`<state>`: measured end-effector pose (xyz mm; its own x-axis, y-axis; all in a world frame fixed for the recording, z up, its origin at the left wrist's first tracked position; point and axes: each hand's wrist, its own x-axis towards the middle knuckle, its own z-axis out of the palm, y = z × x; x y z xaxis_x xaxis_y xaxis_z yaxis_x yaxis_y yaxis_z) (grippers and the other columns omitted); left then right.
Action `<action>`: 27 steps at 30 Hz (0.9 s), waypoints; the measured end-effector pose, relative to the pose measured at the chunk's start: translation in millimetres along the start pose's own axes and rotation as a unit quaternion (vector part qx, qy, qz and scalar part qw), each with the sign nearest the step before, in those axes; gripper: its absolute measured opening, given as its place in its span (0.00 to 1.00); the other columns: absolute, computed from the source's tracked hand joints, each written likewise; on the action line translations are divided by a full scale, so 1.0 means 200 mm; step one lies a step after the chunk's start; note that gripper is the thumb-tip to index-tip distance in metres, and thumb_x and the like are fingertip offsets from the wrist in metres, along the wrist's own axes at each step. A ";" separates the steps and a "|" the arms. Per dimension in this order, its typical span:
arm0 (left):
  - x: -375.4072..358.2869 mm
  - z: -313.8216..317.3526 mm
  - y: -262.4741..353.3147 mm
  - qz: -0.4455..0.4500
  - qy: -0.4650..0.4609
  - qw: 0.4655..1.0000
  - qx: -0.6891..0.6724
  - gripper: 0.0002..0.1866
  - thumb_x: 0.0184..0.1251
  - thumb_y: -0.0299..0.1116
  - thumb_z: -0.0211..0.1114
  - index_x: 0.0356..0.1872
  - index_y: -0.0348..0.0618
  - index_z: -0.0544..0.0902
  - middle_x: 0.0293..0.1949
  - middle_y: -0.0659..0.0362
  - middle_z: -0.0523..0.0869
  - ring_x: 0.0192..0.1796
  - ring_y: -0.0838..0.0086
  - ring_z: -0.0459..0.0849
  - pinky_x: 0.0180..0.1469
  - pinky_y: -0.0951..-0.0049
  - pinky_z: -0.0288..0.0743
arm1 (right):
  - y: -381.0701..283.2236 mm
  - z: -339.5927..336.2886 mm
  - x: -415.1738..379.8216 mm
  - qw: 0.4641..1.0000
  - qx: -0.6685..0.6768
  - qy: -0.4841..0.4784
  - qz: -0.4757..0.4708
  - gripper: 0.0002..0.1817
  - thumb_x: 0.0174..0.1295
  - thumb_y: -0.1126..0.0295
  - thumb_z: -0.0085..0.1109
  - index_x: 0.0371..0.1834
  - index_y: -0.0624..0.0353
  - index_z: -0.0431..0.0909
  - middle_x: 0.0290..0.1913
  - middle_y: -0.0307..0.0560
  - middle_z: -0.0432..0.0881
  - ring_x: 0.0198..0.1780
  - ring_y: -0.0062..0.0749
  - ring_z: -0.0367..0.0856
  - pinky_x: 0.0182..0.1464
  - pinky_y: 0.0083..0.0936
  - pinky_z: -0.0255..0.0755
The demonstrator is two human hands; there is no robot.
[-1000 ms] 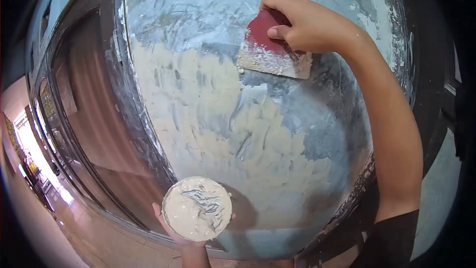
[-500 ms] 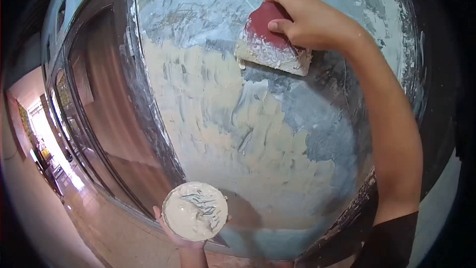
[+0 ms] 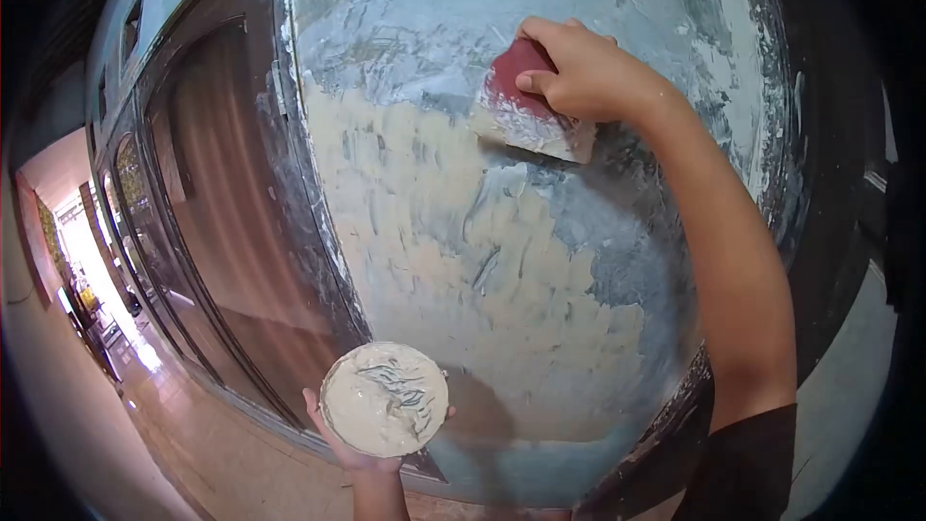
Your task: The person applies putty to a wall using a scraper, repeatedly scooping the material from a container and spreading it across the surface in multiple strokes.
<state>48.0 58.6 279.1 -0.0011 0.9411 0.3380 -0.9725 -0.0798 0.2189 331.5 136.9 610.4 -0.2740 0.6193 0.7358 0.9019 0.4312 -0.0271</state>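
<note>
A red spreader (image 3: 519, 77), its lower edge coated with pale paste, is gripped by my right hand (image 3: 588, 72) at the upper middle of the wall. Its edge lies on or close to the wall (image 3: 482, 260), which is part cream paste and part bare blue-grey surface; exact contact is hard to see. Low in the view, my left hand (image 3: 352, 449) holds up a round container (image 3: 384, 399) of cream paste from beneath, with fingers around its sides. The paste surface shows ridges and grooves.
Left of the wall runs a dark frame (image 3: 299, 164) smeared with paste, beside a brown door or window panel (image 3: 227, 174). A tiled floor (image 3: 183, 415) leads to a bright opening at far left. A dark edge borders the wall at right.
The spreader and my right hand appear slightly lower, and the spreader's edge has shifted a little along the wall. The whole view has moved slightly. Both hands keep their holds.
</note>
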 end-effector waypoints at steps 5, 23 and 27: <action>-0.05 0.02 0.09 -0.002 0.006 1.000 -0.016 0.49 0.66 0.79 0.43 0.73 0.49 0.70 0.71 0.46 0.73 0.65 0.34 0.74 0.53 0.10 0.67 | -0.06 0.05 0.00 0.996 -0.094 -0.007 -0.003 0.20 0.68 0.64 0.64 0.60 0.53 0.74 0.53 0.60 0.81 0.62 0.54 0.73 0.67 0.51 0.59; -0.19 -0.22 0.36 0.000 0.008 0.999 0.050 0.51 0.65 0.80 0.43 0.76 0.48 0.66 0.74 0.43 0.69 0.68 0.29 0.71 0.53 0.07 0.63 | -0.08 0.08 -0.07 0.994 -0.097 0.026 0.033 0.22 0.69 0.62 0.65 0.63 0.56 0.73 0.57 0.61 0.80 0.58 0.59 0.79 0.61 0.45 0.71; -0.22 -0.23 0.44 0.010 0.004 0.997 0.079 0.51 0.64 0.80 0.42 0.76 0.49 0.67 0.73 0.44 0.70 0.68 0.29 0.72 0.53 0.07 0.64 | 0.00 0.05 -0.03 0.998 0.010 0.044 0.035 0.21 0.68 0.64 0.66 0.59 0.60 0.75 0.54 0.58 0.83 0.53 0.54 0.83 0.56 0.41 0.75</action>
<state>-47.9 25.0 240.6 -0.0233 0.9411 0.3373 -0.9231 -0.1498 0.3543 330.0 140.1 599.4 -0.1787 0.5896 0.7876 0.9106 0.4023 -0.0946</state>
